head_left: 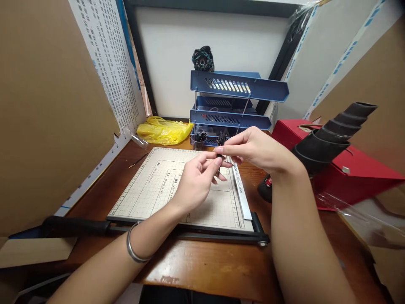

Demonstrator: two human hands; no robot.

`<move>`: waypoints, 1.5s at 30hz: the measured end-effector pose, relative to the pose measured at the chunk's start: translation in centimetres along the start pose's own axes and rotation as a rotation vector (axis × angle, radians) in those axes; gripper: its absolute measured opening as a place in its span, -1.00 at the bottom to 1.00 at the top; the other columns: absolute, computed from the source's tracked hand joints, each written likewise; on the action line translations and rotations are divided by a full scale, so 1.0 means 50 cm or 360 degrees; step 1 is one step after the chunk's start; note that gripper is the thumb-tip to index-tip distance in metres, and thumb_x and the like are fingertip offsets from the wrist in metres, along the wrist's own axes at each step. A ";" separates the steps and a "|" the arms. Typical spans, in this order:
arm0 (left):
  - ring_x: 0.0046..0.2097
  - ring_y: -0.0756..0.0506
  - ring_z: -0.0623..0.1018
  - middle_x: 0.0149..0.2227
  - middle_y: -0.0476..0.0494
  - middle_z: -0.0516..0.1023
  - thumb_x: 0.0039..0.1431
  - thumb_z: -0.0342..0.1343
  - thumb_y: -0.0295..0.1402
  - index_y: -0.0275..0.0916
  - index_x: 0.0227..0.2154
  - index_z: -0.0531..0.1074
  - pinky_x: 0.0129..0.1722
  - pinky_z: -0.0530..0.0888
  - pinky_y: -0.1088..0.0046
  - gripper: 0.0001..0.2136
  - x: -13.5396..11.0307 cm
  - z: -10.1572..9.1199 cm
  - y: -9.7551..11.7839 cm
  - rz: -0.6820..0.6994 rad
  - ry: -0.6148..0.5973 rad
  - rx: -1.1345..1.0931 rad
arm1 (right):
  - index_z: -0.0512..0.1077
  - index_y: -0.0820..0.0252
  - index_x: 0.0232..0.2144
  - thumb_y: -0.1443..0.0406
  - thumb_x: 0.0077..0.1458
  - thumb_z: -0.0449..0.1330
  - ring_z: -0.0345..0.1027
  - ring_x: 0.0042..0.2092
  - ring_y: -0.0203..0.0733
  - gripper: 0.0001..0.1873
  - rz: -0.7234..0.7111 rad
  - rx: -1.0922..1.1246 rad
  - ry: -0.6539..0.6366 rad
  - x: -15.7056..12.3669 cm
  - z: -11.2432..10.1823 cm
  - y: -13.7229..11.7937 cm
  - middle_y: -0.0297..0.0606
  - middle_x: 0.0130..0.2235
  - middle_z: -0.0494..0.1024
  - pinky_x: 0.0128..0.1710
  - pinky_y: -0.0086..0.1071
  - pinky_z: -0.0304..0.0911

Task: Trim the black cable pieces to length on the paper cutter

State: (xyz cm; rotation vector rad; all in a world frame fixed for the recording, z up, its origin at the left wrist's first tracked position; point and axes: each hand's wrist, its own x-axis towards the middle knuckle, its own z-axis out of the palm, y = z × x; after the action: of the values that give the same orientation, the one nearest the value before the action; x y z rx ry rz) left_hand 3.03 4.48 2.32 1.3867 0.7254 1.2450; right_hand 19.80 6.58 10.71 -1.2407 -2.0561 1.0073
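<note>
My left hand [199, 179] is raised over the paper cutter's gridded board [136, 198], thumb and fingers closed round a small dark, thin object [218, 171]. From the right, my right hand [253, 150] meets it, its thumb and index finger pinched together at the upper end of that object. My fingers cover most of it, so its kind is unclear. Directly behind my fingertips shows a bunch of thin black pieces [220, 138]; I cannot tell whether it is held or stands behind. A clear cup [198, 145] with similar black pieces stands just beyond the board.
The cutter's black handle [79, 226] points left along the near edge. Behind are a yellow plastic bag [164, 131] and blue tiered trays [238, 86]. At right, a black nested tube [322, 143] leans by a red box [367, 169]. Cardboard walls [47, 105] enclose the sides.
</note>
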 end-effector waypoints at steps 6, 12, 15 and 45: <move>-0.52 0.03 0.63 -0.18 -0.17 0.70 0.33 0.17 -0.21 -0.28 -0.08 0.44 -0.51 0.54 0.58 -0.75 -0.023 -0.006 -0.003 -0.0053 0.0087 -0.0169 | 0.54 0.25 -0.58 -0.05 0.04 0.34 -0.14 -0.52 -0.43 -0.52 -0.0082 -0.0005 -0.0079 0.013 0.001 -0.006 -0.43 -0.61 0.16 -0.52 -0.36 -0.19; -0.49 0.01 0.66 -0.23 -0.15 0.70 0.30 0.20 -0.23 -0.32 -0.13 0.48 -0.42 0.62 0.55 -0.76 -0.036 -0.003 -0.001 -0.0049 0.0078 -0.0248 | 0.53 0.26 -0.60 -0.05 0.05 0.34 -0.06 -0.49 -0.40 -0.51 -0.0078 -0.0049 -0.0180 0.010 0.001 -0.014 -0.38 -0.60 0.23 -0.51 -0.36 -0.16; -0.48 -0.01 0.66 -0.24 -0.17 0.71 0.29 0.21 -0.21 -0.32 -0.15 0.49 -0.40 0.62 0.52 -0.75 -0.039 -0.001 -0.002 -0.0059 0.0073 -0.0225 | 0.56 0.24 -0.59 -0.06 0.05 0.32 0.01 -0.48 -0.38 -0.52 -0.0076 -0.0086 -0.0206 0.008 -0.004 -0.010 -0.36 -0.59 0.27 -0.49 -0.37 -0.10; -0.43 -0.05 0.69 -0.18 -0.20 0.71 0.27 0.23 -0.22 -0.30 -0.13 0.52 -0.35 0.64 0.46 -0.75 -0.037 0.001 -0.005 -0.0142 0.0085 -0.0157 | 0.52 0.18 -0.64 -0.11 0.04 0.31 -0.07 -0.51 -0.38 -0.48 -0.0034 -0.0224 -0.0153 0.007 -0.015 -0.001 -0.37 -0.61 0.18 -0.53 -0.37 -0.14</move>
State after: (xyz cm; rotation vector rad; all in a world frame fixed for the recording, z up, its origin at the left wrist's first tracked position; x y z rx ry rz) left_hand 2.64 2.80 1.55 1.2320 0.7444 1.2352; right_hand 20.20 7.15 11.20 -1.2588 -2.2434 0.9427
